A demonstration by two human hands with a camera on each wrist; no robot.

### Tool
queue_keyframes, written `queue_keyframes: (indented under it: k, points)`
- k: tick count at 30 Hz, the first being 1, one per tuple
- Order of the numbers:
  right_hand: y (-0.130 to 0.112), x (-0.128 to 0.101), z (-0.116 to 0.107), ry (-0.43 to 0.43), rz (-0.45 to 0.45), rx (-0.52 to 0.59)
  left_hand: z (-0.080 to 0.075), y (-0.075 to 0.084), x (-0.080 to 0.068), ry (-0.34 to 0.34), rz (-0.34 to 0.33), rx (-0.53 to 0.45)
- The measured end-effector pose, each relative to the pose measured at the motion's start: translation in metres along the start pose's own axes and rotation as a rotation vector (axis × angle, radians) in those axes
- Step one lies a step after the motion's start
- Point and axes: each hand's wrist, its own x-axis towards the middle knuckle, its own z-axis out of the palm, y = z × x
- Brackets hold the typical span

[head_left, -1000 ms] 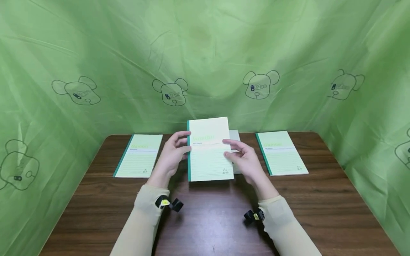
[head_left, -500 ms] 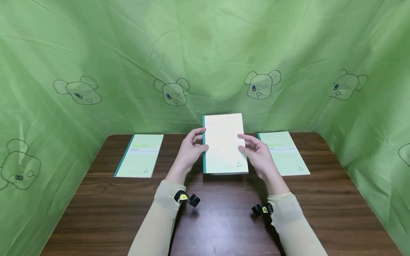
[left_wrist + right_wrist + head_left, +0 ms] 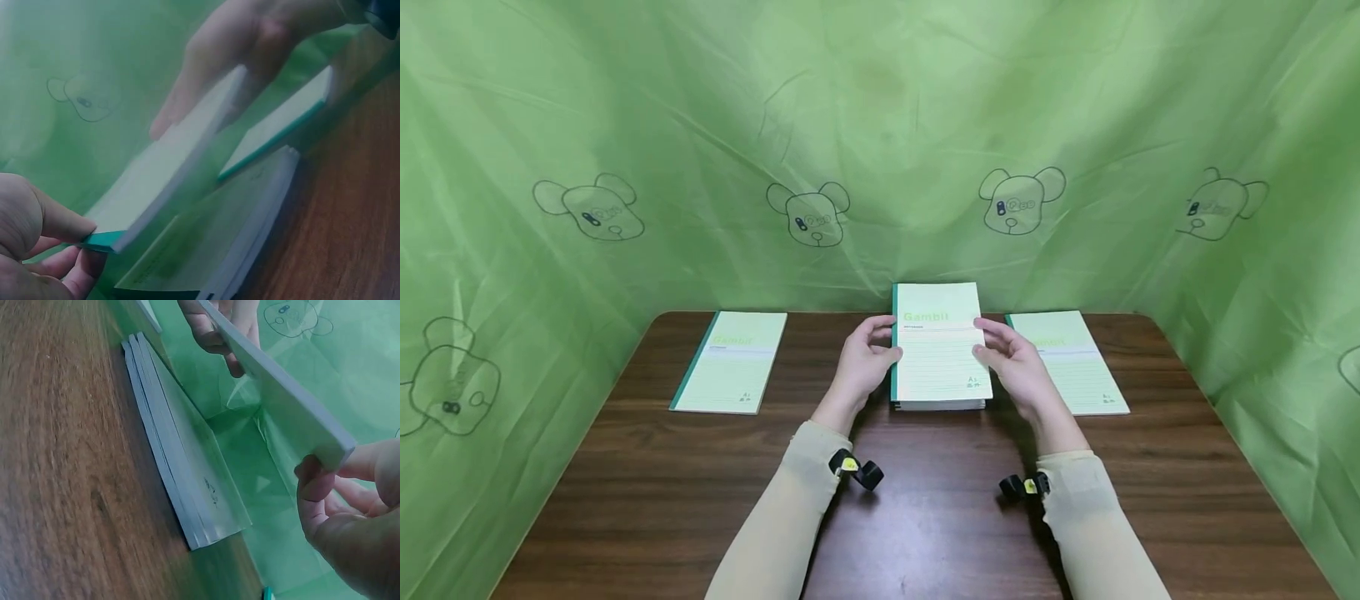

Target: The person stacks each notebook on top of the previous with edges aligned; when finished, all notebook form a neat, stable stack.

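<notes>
A pale green Gambit notebook (image 3: 938, 346) with a dark green spine hangs flat, a little above a stack of like notebooks (image 3: 940, 406) at the table's back centre. My left hand (image 3: 883, 337) pinches its spine edge and my right hand (image 3: 990, 340) grips the opposite long edge. In the left wrist view, thumb and fingers (image 3: 44, 231) pinch the green spine corner of the notebook (image 3: 169, 181), with the stack (image 3: 244, 225) below it. From the right wrist, the held notebook (image 3: 281, 406) tilts over the stack (image 3: 181, 481).
A single notebook (image 3: 730, 362) lies flat at the back left of the brown wooden table (image 3: 625, 500), and another (image 3: 1075, 362) lies just right of the stack. Green sheeting (image 3: 880, 125) encloses the table at the back and both sides.
Both hands have carried the notebook to the right and lowered it over the stack. The two side notebooks have not moved.
</notes>
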Motion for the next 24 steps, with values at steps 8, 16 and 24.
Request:
queue_keyframes:
  k: [8, 16, 24]
  points:
    - [0.016, 0.008, -0.006, 0.026, 0.017, 0.057, 0.004, -0.016, 0.007, 0.022, -0.006, 0.018]
    - [0.035, 0.013, -0.007, 0.025, 0.056, -0.032, 0.007, -0.033, 0.01, -0.044, 0.022, 0.07]
    - [0.04, 0.014, -0.005, 0.021, 0.067, -0.079, 0.007, -0.042, 0.012, -0.022, 0.047, 0.182]
